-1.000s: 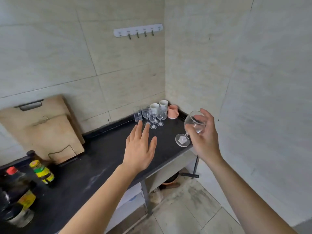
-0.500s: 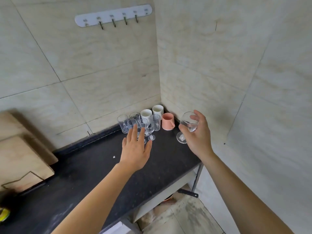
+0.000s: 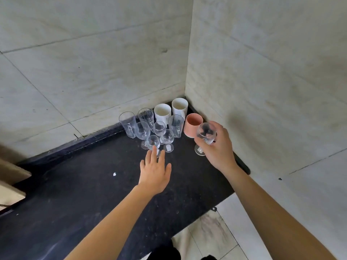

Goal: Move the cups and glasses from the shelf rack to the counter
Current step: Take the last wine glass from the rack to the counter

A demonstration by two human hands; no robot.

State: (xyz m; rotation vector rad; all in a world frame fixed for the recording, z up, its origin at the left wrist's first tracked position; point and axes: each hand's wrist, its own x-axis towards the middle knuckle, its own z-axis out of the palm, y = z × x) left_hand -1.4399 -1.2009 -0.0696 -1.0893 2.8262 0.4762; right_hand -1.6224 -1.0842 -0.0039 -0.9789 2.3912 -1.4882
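Stemmed glass (image 3: 206,135) is sitting in R hand (image 3: 219,150), fingers curling round its bowl, at far right of black counter (image 3: 75,194), just beside pink cup (image 3: 192,126). L hand (image 3: 155,171) is hovering flat, fingers spread, tips at near edge of glass cluster (image 3: 142,130) in far corner.

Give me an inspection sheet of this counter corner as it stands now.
Surface: black counter, a white speck on it.
Job's things: two white cups, a pink cup and seven clear glasses clustered in the corner.
Clutter: wooden board at the left edge.
Grips: left hand open, near the front stemmed glass; right hand grips a tilted stemmed glass by its bowl.
Cables: nothing seen.
Surroundings: tiled walls, tiled floor.
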